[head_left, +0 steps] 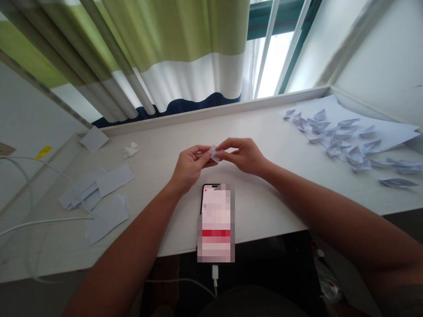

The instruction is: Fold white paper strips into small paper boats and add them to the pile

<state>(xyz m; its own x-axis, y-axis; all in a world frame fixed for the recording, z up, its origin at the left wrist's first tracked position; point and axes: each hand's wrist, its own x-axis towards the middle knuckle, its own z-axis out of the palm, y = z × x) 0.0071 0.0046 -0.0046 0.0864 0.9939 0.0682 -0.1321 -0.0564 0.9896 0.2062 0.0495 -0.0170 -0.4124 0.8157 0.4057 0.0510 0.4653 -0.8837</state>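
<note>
A small piece of folded white paper [215, 154] is pinched between my two hands above the middle of the desk. My left hand [194, 163] grips its left side, thumb on top and fingers beneath. From the right, my right hand [243, 154] holds its other edge between thumb and index finger. The exact folds are too small to make out. Just below my hands lies a phone [216, 220] with a partly blurred screen, at the desk's front edge.
Several folded paper boats [355, 154] lie at the right, some on large white sheets [373, 125]. Cut paper pieces [115, 179], a crumpled scrap [131, 150] and a white cable [49, 223] are at the left. A raised rim [211, 111] runs along the desk's back.
</note>
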